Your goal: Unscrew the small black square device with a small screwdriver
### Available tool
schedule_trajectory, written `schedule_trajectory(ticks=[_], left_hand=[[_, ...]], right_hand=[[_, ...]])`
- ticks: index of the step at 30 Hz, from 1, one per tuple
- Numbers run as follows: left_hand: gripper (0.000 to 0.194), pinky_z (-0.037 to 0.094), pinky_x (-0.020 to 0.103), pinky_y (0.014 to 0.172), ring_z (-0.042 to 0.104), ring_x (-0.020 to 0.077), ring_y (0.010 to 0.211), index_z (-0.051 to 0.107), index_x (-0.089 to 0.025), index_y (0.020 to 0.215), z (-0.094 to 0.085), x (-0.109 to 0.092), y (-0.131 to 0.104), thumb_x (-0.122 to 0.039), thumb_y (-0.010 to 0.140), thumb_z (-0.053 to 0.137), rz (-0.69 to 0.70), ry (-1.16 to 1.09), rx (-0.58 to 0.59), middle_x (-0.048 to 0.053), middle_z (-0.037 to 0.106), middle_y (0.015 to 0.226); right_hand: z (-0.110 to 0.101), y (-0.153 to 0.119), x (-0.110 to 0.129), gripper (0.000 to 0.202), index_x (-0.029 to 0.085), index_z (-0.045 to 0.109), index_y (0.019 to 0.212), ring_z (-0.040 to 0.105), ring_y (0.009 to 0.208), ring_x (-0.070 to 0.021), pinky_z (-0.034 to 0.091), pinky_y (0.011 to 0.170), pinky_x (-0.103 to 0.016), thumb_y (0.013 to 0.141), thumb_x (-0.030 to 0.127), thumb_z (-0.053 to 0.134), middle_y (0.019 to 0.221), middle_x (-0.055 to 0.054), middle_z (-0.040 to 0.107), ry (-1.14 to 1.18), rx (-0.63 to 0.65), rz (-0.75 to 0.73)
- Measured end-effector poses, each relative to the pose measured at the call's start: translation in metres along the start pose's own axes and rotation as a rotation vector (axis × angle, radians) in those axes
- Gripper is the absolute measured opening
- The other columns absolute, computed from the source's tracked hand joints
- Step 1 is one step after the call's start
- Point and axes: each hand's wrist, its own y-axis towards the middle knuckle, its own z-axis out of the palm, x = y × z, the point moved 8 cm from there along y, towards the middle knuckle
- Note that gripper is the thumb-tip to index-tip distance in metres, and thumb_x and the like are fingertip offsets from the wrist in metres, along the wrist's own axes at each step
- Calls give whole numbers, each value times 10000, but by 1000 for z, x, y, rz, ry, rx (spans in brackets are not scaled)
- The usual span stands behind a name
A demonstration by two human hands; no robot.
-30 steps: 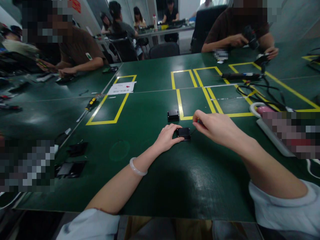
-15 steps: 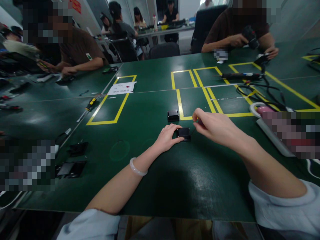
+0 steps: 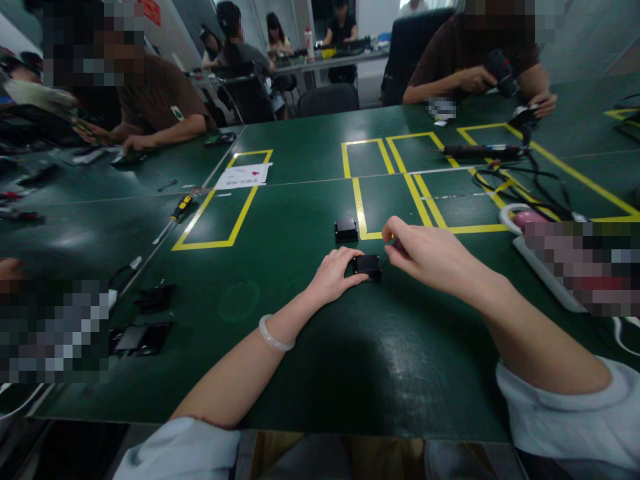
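Workshop, by what we see: green table [image 3: 310, 373]; on it, yellow tape [image 3: 245, 216] and a screwdriver [image 3: 182, 207]; across it, a co-worker [image 3: 437, 63] with a power tool [image 3: 501, 71]; beyond it, people [image 3: 343, 28] at a bench [image 3: 345, 61].

There is room to pass over the green bench [image 3: 310, 373] at the frame's lower centre. A small black rectangular block [image 3: 346, 230] stands in the way at centre, beyond the left hand [image 3: 336, 275]; tangled black cables [image 3: 534, 175] obstruct the upper right.

Left hand [image 3: 334, 275] gripping black block [image 3: 368, 265], right hand [image 3: 417, 248] pinching thin tool [image 3: 385, 264], green table [image 3: 300, 380]
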Motion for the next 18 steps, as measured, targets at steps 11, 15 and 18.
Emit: schedule_trajectory(ticks=[11,15,18], left_hand=[[398,425,384,920,531,243,1054,532,-217,1180,0,0,0,-431,854,614,18,2,-15,53,583,1135],[391,422,389,923,534,248,1053,529,-233,1181,0,1,0,-435,856,609,1,5,-6,53,585,1128],[390,421,387,922,531,249,1055,528,-232,1183,0,0,-1,-436,860,605,4,-1,-7,56,585,1129]], right_hand=[[-1,0,0,212,197,484,1051,597,684,-179,259,535,-272,932,324,363,840,-42,672,-21,7,8],[0,1,-2,261,210,527,933,588,652,-190,234,530,-276,944,406,355,737,-36,658,-87,30,30],[0,1,-2,256,205,531,961,589,644,-191,221,525,-277,949,382,347,727,-37,657,-114,27,33]])
